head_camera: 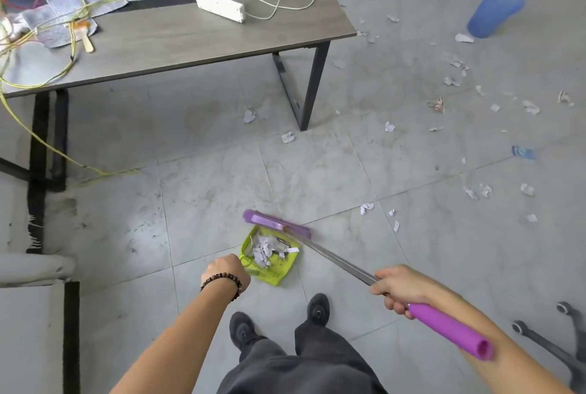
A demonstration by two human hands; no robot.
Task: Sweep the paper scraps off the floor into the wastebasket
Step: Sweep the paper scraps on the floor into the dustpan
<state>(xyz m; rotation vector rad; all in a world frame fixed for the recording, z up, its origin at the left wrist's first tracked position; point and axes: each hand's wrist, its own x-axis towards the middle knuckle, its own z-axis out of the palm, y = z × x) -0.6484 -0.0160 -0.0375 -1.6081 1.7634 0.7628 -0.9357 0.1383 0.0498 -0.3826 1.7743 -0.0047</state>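
1. Fingers of the right hand [400,290] are wrapped tight round the broom handle, right where the metal shaft [333,258] meets the purple grip [450,331]. The grip's end lies along the forearm.
2. Across from it, the left hand [226,271] is a closed fist, back upward, with fingers curled at the rear left corner of the green dustpan [272,271]. The hand hides the dustpan's handle. A beaded bracelet [222,282] circles the wrist.
3. Both forearms reach forward and down. The shaft slants up and left from the right hand to the purple broom head [276,224], which lies on the floor against the dustpan's open front edge.
4. Paper scraps [264,249] sit piled inside the dustpan; loose scraps [527,189] are strewn over the tiles to the right.
5. Blue and blurred, the wastebasket [494,11] is at the far upper right, well apart from the dustpan.
6. Beyond the broom head stand the table [190,41] corner and its dark leg [312,85]. A chair base [551,343] sits near the right elbow, and the shoes [318,309] are just behind the dustpan.
7. A broad stretch of tiled floor [412,155] runs from the broom head toward the wastebasket.
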